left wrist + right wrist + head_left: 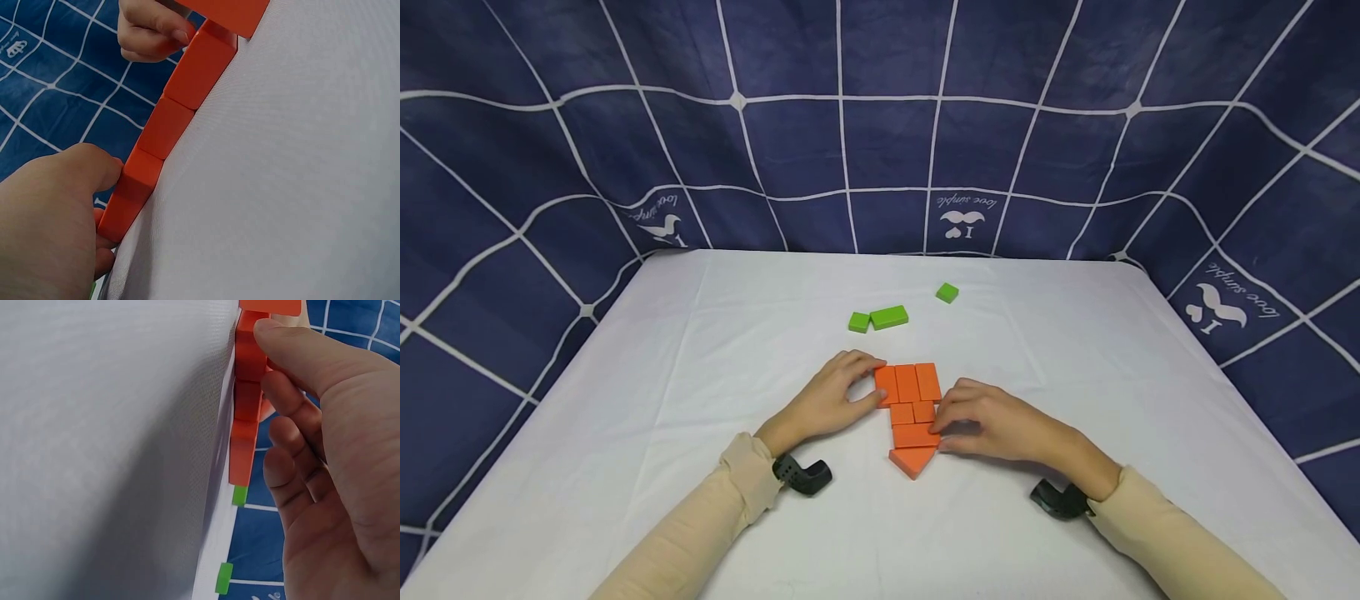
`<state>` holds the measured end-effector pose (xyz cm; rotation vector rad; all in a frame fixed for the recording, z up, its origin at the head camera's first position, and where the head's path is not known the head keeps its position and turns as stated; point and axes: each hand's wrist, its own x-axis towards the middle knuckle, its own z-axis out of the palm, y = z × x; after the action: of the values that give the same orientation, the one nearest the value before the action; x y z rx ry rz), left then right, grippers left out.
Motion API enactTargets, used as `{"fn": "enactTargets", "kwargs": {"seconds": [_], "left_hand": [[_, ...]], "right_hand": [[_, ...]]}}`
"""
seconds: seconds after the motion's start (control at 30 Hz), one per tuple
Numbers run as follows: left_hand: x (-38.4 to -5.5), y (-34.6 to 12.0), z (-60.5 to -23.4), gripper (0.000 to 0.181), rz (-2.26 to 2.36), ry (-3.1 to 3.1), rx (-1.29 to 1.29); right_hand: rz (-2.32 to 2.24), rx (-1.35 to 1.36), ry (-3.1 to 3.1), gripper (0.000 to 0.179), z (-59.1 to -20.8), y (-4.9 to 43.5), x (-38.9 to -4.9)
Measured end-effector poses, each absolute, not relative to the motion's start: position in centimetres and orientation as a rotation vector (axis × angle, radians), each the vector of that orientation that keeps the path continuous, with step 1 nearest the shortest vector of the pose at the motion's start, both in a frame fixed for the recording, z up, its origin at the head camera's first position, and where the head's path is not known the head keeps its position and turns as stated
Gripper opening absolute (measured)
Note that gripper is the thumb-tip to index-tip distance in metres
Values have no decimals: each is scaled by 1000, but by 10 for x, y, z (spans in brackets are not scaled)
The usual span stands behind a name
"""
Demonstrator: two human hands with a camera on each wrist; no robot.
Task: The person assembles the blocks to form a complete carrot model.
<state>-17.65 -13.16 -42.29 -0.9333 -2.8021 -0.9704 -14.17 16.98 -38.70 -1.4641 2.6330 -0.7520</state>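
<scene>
Orange wooden blocks lie together on the white cloth. Three rectangular blocks point(907, 383) stand side by side in the far row. Behind my wrists' line come two small square blocks point(902, 414), then a wide rectangular block point(913, 436). A triangular block point(913, 461) points toward me at the near end. With thumb and fingertips my left hand point(827, 396) holds the leftmost far block point(130, 197) by its ends. My right hand point(1003, 421) pinches the right end of the wide block point(251, 347) between thumb and index finger; its other fingers are curled.
Beyond the orange group lie a small green block point(859, 322), a longer green block point(890, 317) and another small green block point(947, 292) farther right. A navy gridded curtain point(887, 142) encloses the table's point(737, 333) far side and flanks.
</scene>
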Motion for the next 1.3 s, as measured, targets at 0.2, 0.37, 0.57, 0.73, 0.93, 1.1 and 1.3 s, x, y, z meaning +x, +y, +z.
{"fn": "enactTargets", "kwargs": {"seconds": [0.2, 0.37, 0.57, 0.73, 0.93, 1.1, 1.3], "left_hand": [[-177, -132, -424, 47, -973, -2798, -923], [-176, -131, -424, 48, -976, -2802, -936], [-176, -131, -423, 48, -971, -2791, -941], [-177, -131, -423, 48, -972, -2796, -933], [-178, -131, -422, 48, -974, -2787, -934], [-178, -132, -423, 47, -976, -2792, -929], [-177, -132, -423, 48, -978, -2800, -926]], "right_hand": [[-706, -1440, 2646, 22, -385, 168, -141], [-725, -1426, 2656, 23, -384, 167, -136], [-781, -1530, 2618, 33, -382, 155, -122], [-756, -1616, 2629, 30, -383, 145, -117], [-762, -1616, 2645, 18, -384, 144, -119], [-743, -1604, 2674, 19, -385, 147, -121], [-688, -1580, 2695, 22, -382, 149, -121]]}}
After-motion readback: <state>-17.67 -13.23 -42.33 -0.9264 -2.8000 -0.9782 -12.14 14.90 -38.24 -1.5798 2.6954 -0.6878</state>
